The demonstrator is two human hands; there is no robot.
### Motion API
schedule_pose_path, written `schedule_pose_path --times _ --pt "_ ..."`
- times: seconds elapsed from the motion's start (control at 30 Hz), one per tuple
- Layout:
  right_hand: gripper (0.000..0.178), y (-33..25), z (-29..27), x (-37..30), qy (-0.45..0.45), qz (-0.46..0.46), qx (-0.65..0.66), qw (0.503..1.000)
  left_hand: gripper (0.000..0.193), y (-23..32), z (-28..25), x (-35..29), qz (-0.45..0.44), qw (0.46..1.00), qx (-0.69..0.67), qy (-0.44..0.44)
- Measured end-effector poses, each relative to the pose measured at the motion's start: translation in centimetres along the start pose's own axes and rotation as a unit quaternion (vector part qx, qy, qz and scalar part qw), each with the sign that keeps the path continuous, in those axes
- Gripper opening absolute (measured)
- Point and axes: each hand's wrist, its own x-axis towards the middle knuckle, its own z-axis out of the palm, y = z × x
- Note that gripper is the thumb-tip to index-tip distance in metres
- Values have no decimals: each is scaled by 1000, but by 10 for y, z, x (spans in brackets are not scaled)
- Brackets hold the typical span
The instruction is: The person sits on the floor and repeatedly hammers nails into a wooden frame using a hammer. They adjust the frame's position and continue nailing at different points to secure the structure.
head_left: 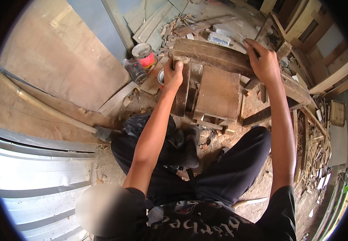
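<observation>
A low wooden bench (214, 55) with a thick, dark, worn top beam and splayed legs stands in front of me. My left hand (173, 76) is closed around the beam's left end, its thumb lying on top. Over the right part of the beam is my right hand (261, 60), its fingers pinched together. A thin, light rod (241, 37) sticks out from those fingertips; its kind is too small to tell. Whether the right hand touches the beam I cannot tell. Between the bench and my legs sits a squarish wooden block seat (218, 90).
To the left are a red paint can (143, 55), a clear jar (135, 71) and a black plastic bag (136, 123). Leaning plywood (57, 44) and a bamboo pole (49, 109) line that side. Wood scraps (206, 26) litter the far floor; timber frames (318, 44) stand right.
</observation>
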Motion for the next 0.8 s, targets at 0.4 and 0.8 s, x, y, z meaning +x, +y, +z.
schedule_pose_path --times 0.4,0.8 --pt "22 -17 -10 -12 -28 23 -3 999 87 36 -10 32 10 971 -235 -47" --pt "21 -17 -13 -18 -32 22 -3 999 91 37 -4 23 -94 967 -233 30"
